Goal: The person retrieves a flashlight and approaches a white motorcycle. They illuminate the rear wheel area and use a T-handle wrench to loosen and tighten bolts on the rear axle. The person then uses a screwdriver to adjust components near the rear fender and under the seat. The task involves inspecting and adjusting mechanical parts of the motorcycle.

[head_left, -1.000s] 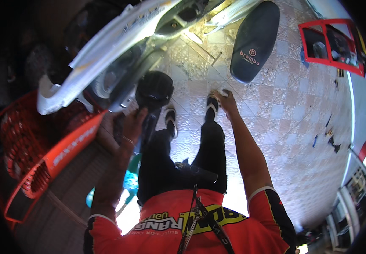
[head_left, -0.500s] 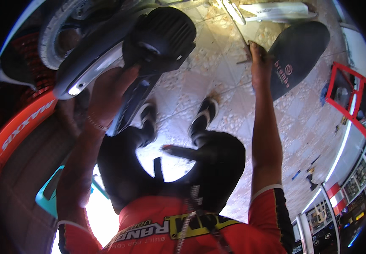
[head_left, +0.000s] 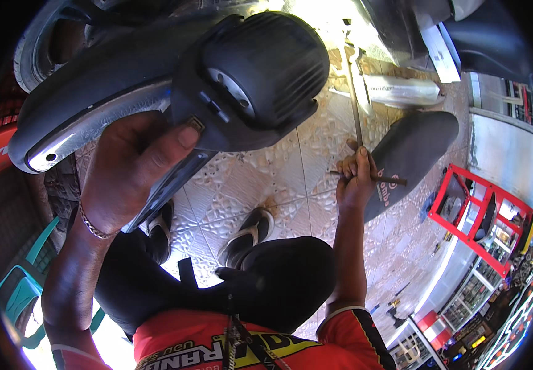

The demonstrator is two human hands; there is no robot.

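Left hand (head_left: pixel 121 166): is reaching in at the lower left of the black ribbed cover (head_left: pixel 266 74), thumb pressing on its edge; the other fingers are going out of sight, so can't tell how tightly they're closing. Right hand (head_left: pixel 357 176): is sitting lower right of the cover, fingers wrapping around the crossbar of a metal T-handle tool (head_left: pixel 354 105). Its shaft is running up along the cover's right side; tip is washing out in glare, can't tell if it's touching anything. Dark seat (head_left: pixel 420 148) is lying right of the cover, partly behind the tool's handle; white panel (head_left: pixel 402 91) is lying between cover and seat's upper end, roughly. Red frame (head_left: pixel 463 237) is standing well right of the cover. Wheel (head_left: pixel 24 55) is showing far left of it, green chair (head_left: pixel 23 290) well below left. Tiled floor (head_left: pixel 291 185) is showing below the cover.
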